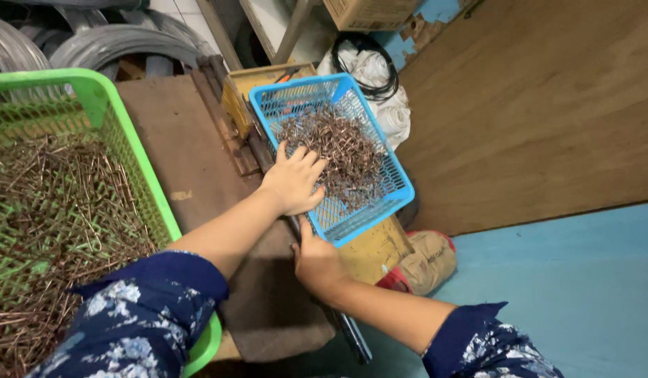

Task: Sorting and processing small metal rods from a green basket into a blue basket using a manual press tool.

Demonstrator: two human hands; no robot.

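My left hand [294, 180] lies fingers spread and flat inside the blue basket [380, 203], fingertips touching the pile of bent wire clips [341, 150], gripping nothing. My right hand [317, 262] is curled around the basket's near corner edge, holding it tilted on the yellow box [376, 248]. The clips are thin, brownish, tangled, heaped toward the basket's middle. Two mesh baskets here: the blue one, and a green basket [138, 150] to my left, holding a wide layer of longer rusty wire pieces [51, 203]. Both stand over a dark wooden board [177, 147].
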